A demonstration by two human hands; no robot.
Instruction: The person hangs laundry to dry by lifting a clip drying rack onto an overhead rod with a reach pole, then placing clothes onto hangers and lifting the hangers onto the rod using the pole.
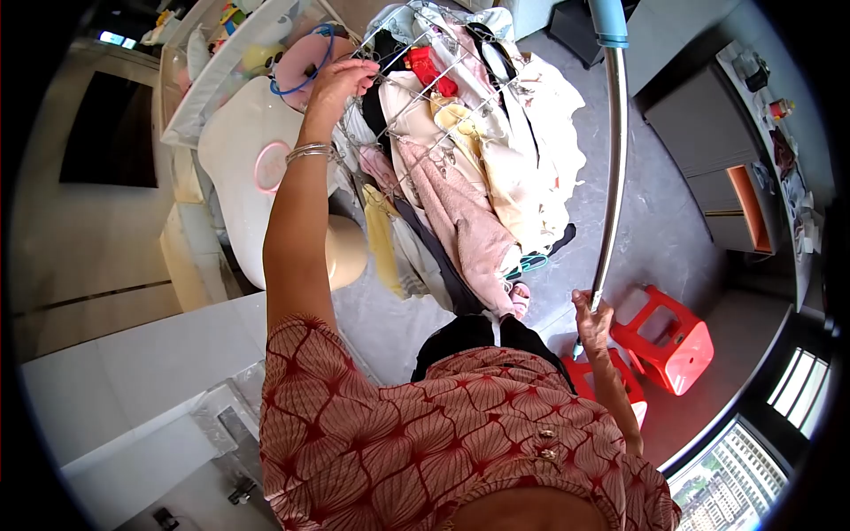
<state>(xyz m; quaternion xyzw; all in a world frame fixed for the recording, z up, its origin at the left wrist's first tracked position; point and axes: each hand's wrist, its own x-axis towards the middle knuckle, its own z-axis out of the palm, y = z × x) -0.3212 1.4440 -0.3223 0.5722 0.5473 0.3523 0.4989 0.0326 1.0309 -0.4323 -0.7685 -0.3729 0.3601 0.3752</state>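
My left hand [343, 81] is stretched forward, its fingers pinched together at the near left edge of a metal wire drying rack [423, 96]. Laundry hangs from the rack: a pink towel [456, 208], a yellow cloth [382, 239], white garments [551, 146] and a small red item [431, 73]. My right hand [593, 317] is wrapped round the lower part of a long metal pole [613, 168] with a light blue collar near its top. The pole rises to the right of the laundry, apart from it.
On the left stand a white table [235, 133] with a pink ring [272, 167] on it, and a white bin [190, 115] holding toys. Red plastic stools [677, 354] are close to my right hand. A grey cabinet [699, 124] lies further right. Pink slippers [521, 299] show on the floor.
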